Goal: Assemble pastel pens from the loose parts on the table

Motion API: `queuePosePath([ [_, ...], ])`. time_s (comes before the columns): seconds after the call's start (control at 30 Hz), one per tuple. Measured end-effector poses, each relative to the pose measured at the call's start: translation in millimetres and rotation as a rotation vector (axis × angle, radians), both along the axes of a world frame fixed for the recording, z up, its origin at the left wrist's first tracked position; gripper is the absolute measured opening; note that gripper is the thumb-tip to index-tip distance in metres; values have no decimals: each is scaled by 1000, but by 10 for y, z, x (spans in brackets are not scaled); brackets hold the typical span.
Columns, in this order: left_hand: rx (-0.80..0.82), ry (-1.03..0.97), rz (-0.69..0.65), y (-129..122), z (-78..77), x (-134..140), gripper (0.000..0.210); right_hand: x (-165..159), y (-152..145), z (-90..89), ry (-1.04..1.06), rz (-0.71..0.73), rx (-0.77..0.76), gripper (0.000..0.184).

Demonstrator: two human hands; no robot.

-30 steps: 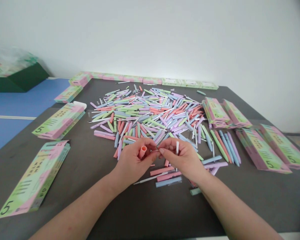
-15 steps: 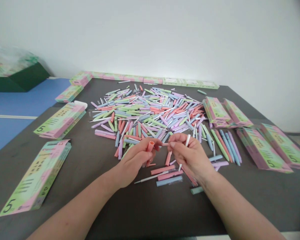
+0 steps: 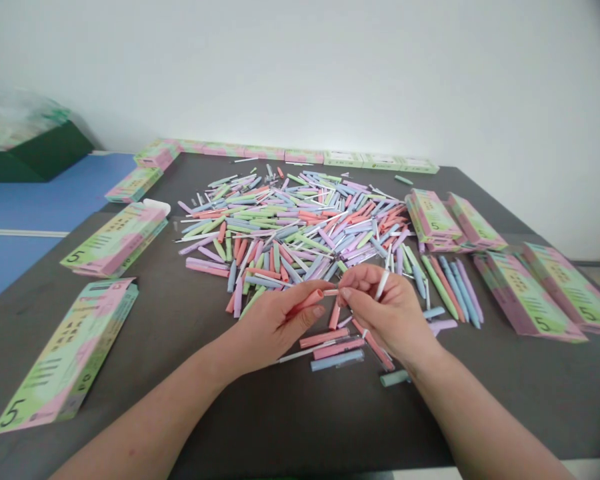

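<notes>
My left hand point(image 3: 275, 323) is closed around a coral-red pen barrel point(image 3: 313, 300), whose open end points toward my right hand. Between thumb and forefinger of my right hand point(image 3: 380, 307) is a thin pale piece point(image 3: 331, 292), its tip close to the barrel's opening; whether it enters is too small to tell. A white pen refill point(image 3: 382, 285) also sticks out between the fingers of that hand. Below the hands lie coral barrels point(image 3: 325, 339), a blue barrel point(image 3: 337, 361), a green barrel point(image 3: 395, 379) and a white refill point(image 3: 300, 355).
A wide heap of pastel pen parts point(image 3: 290, 220) covers the table's middle. Assembled-looking pens point(image 3: 455, 287) lie in a row at right. Printed cartons point(image 3: 520, 287) are stacked beyond them; more cartons point(image 3: 65, 360) lie at left and along the back edge. A dark green box point(image 3: 35, 157) stands far left.
The barrel in my left hand has tilted from upright toward my right hand, and its opening now sits beside the pale piece. The right hand has barely moved.
</notes>
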State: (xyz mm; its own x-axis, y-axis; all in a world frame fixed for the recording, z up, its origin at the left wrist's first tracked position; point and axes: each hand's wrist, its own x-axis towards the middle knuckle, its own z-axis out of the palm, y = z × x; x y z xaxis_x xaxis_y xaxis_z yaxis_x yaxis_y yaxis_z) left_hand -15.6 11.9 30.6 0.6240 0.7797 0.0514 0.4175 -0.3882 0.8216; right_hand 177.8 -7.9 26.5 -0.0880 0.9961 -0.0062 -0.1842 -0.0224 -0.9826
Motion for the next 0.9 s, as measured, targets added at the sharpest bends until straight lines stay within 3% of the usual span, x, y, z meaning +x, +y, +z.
queuePosePath([
  [0.27, 307, 125, 15, 1, -82, -29, 37, -45, 1, 6, -197, -10, 17, 7],
  [0.43, 391, 112, -24, -6, -38, -38, 32, -65, -7, -9, -227, 25, 20, 6],
  [0.67, 423, -17, 41, 31, -101, -69, 23, 6, 50, -69, -41, 118, -23, 14],
  [0.9, 468, -87, 60, 68, -127, -94, 22, 8, 60, -87, 261, 189, -165, 12],
])
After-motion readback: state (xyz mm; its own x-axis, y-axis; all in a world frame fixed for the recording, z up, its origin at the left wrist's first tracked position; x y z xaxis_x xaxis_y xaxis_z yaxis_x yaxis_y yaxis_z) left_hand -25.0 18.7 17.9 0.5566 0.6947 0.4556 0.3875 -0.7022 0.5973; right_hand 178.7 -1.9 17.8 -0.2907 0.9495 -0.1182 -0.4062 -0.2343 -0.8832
